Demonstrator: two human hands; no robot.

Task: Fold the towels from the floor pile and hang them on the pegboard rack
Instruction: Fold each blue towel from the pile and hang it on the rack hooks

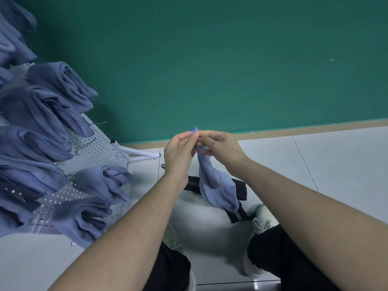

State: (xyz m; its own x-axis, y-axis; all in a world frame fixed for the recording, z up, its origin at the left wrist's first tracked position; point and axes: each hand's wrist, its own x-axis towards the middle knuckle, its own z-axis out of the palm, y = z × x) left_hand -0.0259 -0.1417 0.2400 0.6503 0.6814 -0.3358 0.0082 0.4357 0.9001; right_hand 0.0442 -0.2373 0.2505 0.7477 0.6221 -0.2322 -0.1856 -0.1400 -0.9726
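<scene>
Hidden: the top corner of the blue towel [217, 185] is covered by both hands; only a small tip shows above them.
Left hand [178, 152]: fingers closed, pinching that corner.
Right hand [222, 150]: fingers closed on the same corner, touching the left hand.
Towel: hangs down between the forearms, over a white bag [201, 208] with black straps.
Pegboard rack [98, 143]: at the left edge, cut off, mostly covered by folded towels [63, 85].
Open room: the floor [336, 160] to the right, up to the green wall [231, 59].
</scene>
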